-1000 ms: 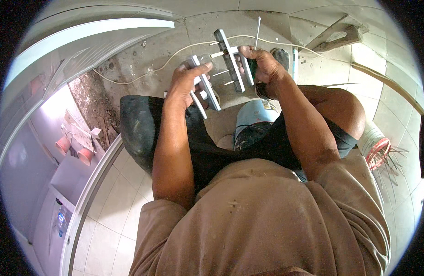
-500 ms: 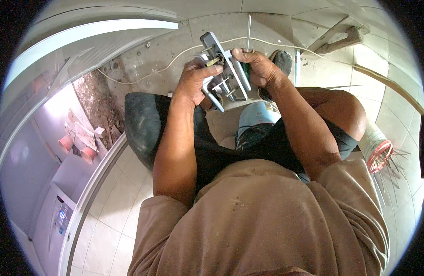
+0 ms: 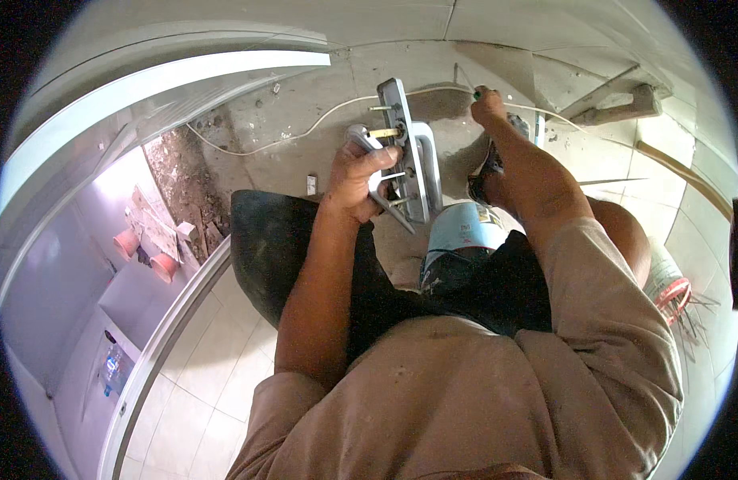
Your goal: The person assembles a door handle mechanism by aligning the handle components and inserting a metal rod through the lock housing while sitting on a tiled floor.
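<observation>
Here, left hand (image 3: 354, 178) round flat, pronged metal handle set (image 3: 402, 156).

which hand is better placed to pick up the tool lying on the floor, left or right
Right, probably. The right hand is stretched out to the concrete floor, touching what looks like a green-handled tool. The left hand is busy gripping the metal door handle set.

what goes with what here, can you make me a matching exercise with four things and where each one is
Things:
1. metal handle set
2. white cable
3. pale blue bucket
4. green-tipped tool

Places:
A. low between the forearms
B. in the right hand
C. trailing over the concrete floor
D. held in the left hand

Pairs: 1-D, 2-C, 3-A, 4-B
</observation>
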`<state>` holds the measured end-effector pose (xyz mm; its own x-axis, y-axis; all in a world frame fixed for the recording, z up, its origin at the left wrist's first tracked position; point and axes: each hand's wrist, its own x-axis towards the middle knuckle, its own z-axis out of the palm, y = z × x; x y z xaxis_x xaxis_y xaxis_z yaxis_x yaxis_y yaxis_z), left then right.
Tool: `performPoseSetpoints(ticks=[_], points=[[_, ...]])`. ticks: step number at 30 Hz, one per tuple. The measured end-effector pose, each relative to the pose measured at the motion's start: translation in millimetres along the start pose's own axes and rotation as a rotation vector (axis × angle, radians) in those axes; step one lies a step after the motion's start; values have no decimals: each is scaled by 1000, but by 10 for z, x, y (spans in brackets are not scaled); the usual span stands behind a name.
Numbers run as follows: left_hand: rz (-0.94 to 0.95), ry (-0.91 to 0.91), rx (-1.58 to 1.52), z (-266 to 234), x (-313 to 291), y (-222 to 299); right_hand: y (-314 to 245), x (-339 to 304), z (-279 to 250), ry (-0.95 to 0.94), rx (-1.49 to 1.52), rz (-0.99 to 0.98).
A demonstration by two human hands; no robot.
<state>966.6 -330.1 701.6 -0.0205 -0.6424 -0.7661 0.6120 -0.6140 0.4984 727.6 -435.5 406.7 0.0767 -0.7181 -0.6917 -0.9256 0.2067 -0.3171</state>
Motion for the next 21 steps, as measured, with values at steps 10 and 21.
performPoseSetpoints(ticks=[10,21], points=[[-34,-176,49,109,168,25,333,172,-430,57,390,14],[89,-453,-25,268,-561,340,-1474,-3174,-2241,-370,1090,-318]])
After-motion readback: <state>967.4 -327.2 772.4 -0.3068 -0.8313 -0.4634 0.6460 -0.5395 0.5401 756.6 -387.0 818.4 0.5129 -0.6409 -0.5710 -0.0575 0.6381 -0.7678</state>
